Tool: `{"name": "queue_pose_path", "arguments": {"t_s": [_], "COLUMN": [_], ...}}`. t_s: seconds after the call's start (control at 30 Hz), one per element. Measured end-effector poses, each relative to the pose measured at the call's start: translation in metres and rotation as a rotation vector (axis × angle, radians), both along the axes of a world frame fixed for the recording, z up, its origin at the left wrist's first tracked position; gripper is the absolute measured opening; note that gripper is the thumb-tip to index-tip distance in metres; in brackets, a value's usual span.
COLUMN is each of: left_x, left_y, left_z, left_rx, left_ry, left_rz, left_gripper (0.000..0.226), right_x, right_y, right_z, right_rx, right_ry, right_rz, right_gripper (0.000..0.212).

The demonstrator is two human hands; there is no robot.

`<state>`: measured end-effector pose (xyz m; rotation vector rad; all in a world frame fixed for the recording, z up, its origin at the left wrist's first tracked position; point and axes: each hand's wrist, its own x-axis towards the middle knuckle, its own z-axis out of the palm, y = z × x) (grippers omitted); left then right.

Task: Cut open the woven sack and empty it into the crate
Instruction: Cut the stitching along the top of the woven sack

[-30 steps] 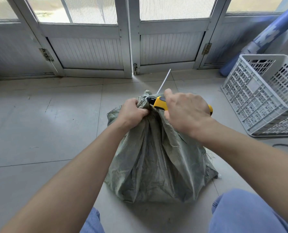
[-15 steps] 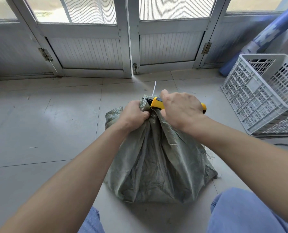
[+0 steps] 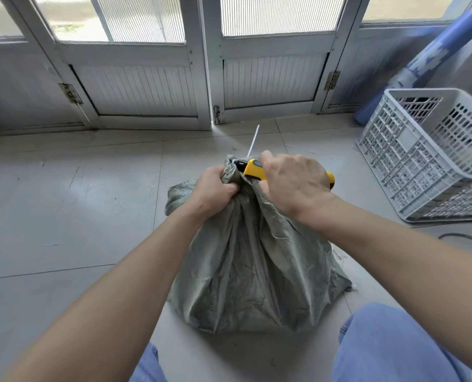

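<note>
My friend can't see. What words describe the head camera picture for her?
A person's left hand grips the bunched neck of a grey-green woven sack on a tiled floor, while the right hand holds a yellow knife at its top. A thin white tie sticks up behind, and a pale plastic crate sits to the right.

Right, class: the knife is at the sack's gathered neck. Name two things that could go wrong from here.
1. The left hand grips the sack right beside the knife held by the right hand; a slip could cut that hand.
2. The crate sits apart, to the right; the opened sack might spill on the floor before reaching it.
</note>
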<state>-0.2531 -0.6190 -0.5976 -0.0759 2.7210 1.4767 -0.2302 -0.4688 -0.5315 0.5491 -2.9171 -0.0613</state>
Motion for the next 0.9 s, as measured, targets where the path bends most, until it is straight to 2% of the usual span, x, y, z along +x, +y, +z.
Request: {"name": "queue_pose_path", "arguments": {"t_s": [0.1,0.27,0.4,0.63,0.73,0.9], "left_x": [0.007,0.007,0.002,0.012,0.012,0.01], "left_y": [0.006,-0.002,-0.005,0.016,0.006,0.009], "left_z": [0.0,0.008,0.013,0.012,0.014,0.021], "left_rx": [0.039,0.022,0.007,-0.025,-0.076,-0.134], "left_ry": [-0.004,-0.043,-0.073,-0.025,-0.029,-0.02], "left_rz": [-0.015,-0.021,0.009,-0.052,-0.05,-0.06], "left_gripper": [0.032,0.011,0.009,0.024,0.012,0.017], "right_x": [-0.004,-0.004,0.002,-0.008,-0.003,-0.002], "right_y": [-0.004,0.0,0.01,0.006,0.011,0.014], "right_z": [-0.001,0.008,0.013,0.005,0.005,0.001], "right_rx": [-0.027,-0.078,-0.091,-0.149,-0.159,-0.172], "right_ry": [-0.081,-0.107,-0.063,-0.154,-0.137,-0.126], "right_rz": [-0.01,-0.034,-0.047,-0.092,-0.098,-0.131], "right_gripper": [0.014,0.023,0.023,0.029,0.028,0.03]}}
